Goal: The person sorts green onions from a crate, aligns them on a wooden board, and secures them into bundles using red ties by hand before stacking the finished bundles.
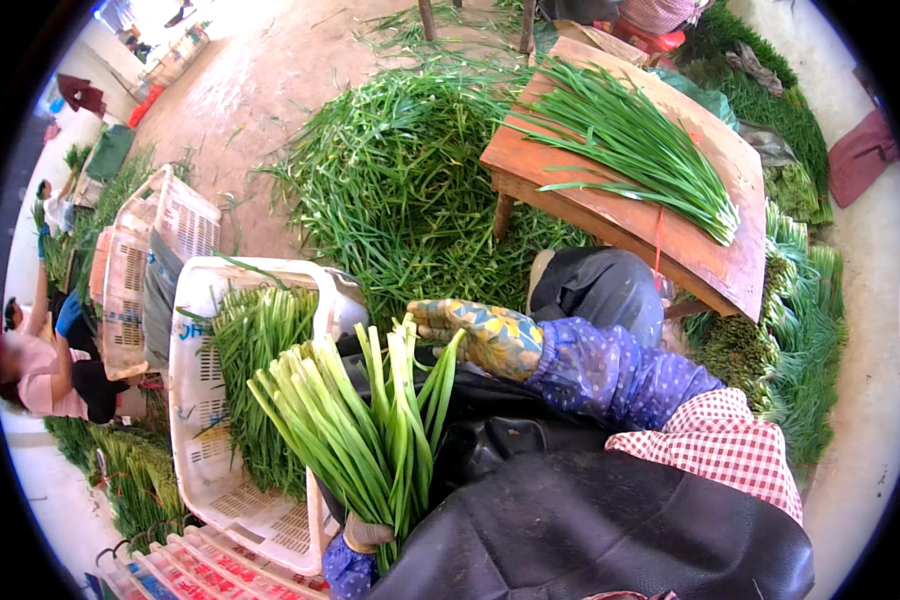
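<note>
My left hand (369, 533), in a greyish glove, is closed round the lower part of a bunch of garlic chives (350, 430). The thick pale cut ends fan upward, and a few stalks lean apart on the right side. My right hand (478, 335), in a yellow-and-grey patterned glove, is held flat with fingers stretched just beyond the upper ends of those stalks. Nothing shows in it, though its palm side is partly hidden. A black apron (610, 520) covers my lap below the bunch.
Left of me stands a white plastic crate (195, 400) holding chives (260, 350). A wooden table (530, 195) at the right bears loose chives (640, 140). Leaf trimmings (410, 180) heap on the floor ahead. Bundled greens (810, 340) line the right wall. Another person (45, 370) sits far left.
</note>
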Demonstrator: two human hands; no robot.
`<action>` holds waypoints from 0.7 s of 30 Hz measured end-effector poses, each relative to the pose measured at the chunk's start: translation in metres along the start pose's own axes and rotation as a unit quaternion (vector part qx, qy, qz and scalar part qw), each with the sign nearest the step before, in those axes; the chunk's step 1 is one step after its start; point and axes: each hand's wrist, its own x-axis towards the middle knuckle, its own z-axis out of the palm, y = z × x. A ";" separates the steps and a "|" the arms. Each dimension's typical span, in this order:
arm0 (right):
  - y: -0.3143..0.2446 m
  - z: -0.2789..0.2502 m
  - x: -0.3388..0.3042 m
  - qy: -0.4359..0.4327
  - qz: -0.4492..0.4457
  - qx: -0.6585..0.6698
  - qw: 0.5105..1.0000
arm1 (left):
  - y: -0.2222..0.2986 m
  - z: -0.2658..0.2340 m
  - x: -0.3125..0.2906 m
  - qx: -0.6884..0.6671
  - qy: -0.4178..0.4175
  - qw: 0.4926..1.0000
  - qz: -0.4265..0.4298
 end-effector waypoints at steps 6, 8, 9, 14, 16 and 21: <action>0.002 0.032 0.003 -0.078 -0.038 0.074 0.994 | 0.054 -0.020 -0.005 0.185 -0.088 0.978 0.045; 0.008 0.023 0.018 -0.080 -0.075 0.125 0.986 | 0.077 0.000 0.009 0.257 -0.118 0.957 0.065; -0.002 0.028 0.020 -0.079 -0.077 0.168 0.979 | 0.088 0.024 0.012 0.186 -0.103 0.976 0.038; -0.018 0.024 0.002 -0.066 -0.141 0.319 0.935 | 0.083 0.073 0.036 0.319 -0.041 0.942 0.099; -0.018 0.006 0.003 -0.061 -0.137 0.294 0.944 | 0.097 0.103 0.034 0.406 -0.002 0.906 0.119; -0.035 -0.002 -0.003 -0.113 -0.073 0.218 0.967 | 0.135 0.129 0.027 0.528 -0.031 0.845 0.083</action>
